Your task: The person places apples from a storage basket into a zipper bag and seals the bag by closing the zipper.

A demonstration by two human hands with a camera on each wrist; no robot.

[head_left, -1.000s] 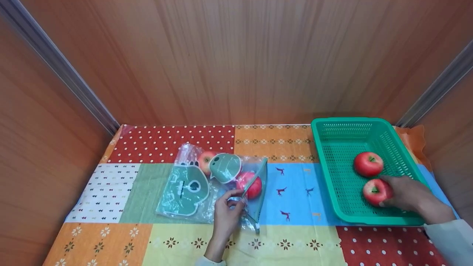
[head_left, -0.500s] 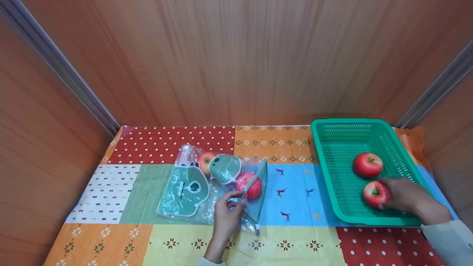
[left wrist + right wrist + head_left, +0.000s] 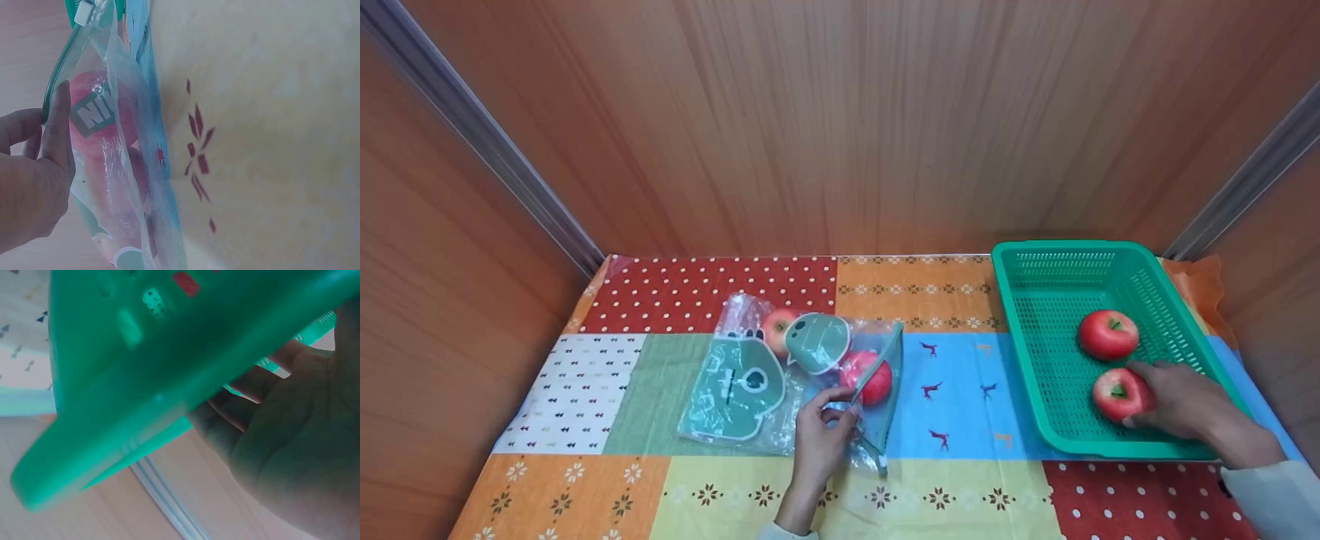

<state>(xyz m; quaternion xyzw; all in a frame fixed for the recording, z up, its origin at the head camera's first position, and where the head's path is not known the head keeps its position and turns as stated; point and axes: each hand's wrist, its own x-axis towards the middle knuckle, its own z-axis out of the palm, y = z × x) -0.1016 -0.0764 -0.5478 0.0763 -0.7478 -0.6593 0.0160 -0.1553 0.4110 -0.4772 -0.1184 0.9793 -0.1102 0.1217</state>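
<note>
In the head view a clear zip bag (image 3: 750, 379) with green animal prints lies left of the middle, its mouth parted toward the right. Inside it are a paler apple (image 3: 780, 328) at the back and a redder apple (image 3: 873, 379) by the mouth. My left hand (image 3: 821, 442) pinches the bag's green-edged lip; the left wrist view shows the white slider (image 3: 84, 12) on that edge. On the right, my right hand (image 3: 1181, 401) grips an apple (image 3: 1120, 395) in the green basket (image 3: 1020, 360), fingers round its right side. Another apple (image 3: 1108, 335) lies just behind it.
A patchwork-print tablecloth (image 3: 945, 495) covers the table. Wooden panels (image 3: 840, 127) rise at the back and both sides. The basket's raised rim stands between the right hand and the table's front, and its wall fills much of the right wrist view.
The right hand and the apple it grips have shifted slightly left within the basket. The left hand and the bag have stayed in place.
</note>
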